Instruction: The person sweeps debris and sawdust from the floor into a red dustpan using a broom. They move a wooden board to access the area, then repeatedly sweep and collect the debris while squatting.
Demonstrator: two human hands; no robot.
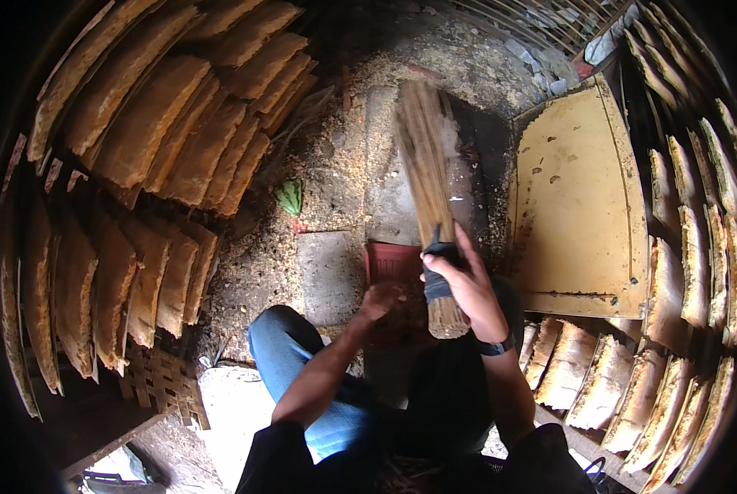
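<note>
In my right hand (467, 284) is a short broom (424, 165), a bundle of thin sticks bound with a black band. My fingers wrap round that band; the cut butt end points toward me and the brush end reaches away over the floor. My left hand (381, 301) is closed at the near edge of a red plastic dustpan (393, 262) with raised ridges, lying low between my knees. The dustpan's handle is hidden by the hand, which is slightly blurred. Pale crumbs and chips are scattered on the floor (335, 181) around.
Stacked curved brown sheets (154, 123) stand in racks at the left. Similar pale sheets (607, 379) line the right. A large yellowish board (574, 198) lies right of the broom. A green leaf-like piece (289, 198) sits on the floor near a flat grey slab (331, 276).
</note>
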